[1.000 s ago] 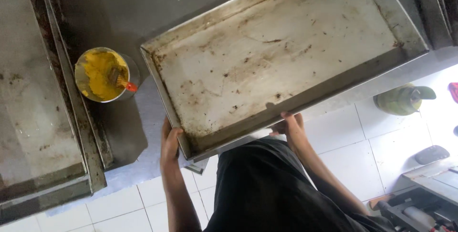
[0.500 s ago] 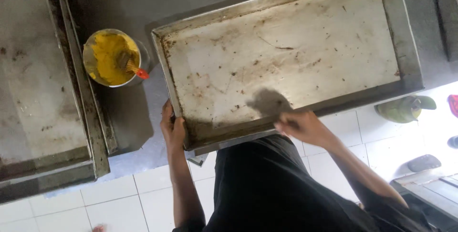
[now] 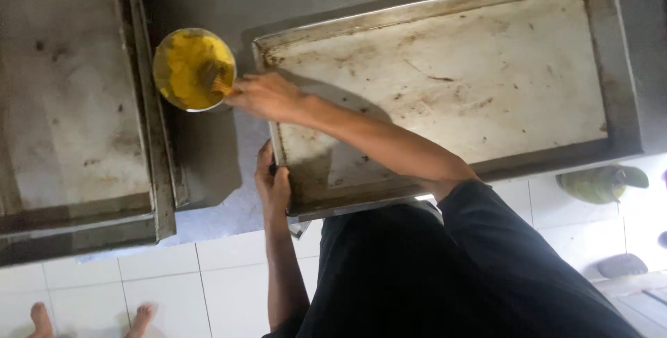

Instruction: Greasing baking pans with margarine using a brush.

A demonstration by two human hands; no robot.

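Observation:
A large, stained metal baking tray (image 3: pixel 611 67) lies on the grey counter in front of me. My left hand (image 3: pixel 272 185) grips its near left corner. My right hand (image 3: pixel 267 96) has reached across the tray's left end to a small round bowl (image 3: pixel 167 67) of yellow paste beside it. The fingers are closed on a brush (image 3: pixel 217 82) with an orange handle, and its bristles rest in the paste. My black-clothed body fills the bottom middle of the view.
A second, similar metal tray (image 3: pixel 69 102) with a raised rim sits at the left. Below the counter is a white tiled floor with a green object (image 3: pixel 597 182), a grey one (image 3: pixel 622 265), and bare toes (image 3: pixel 42 317) at the bottom left.
My right hand left the tray's near edge and swung left across the tray to the bowl, where it took hold of the brush. The left hand stayed on the tray's corner.

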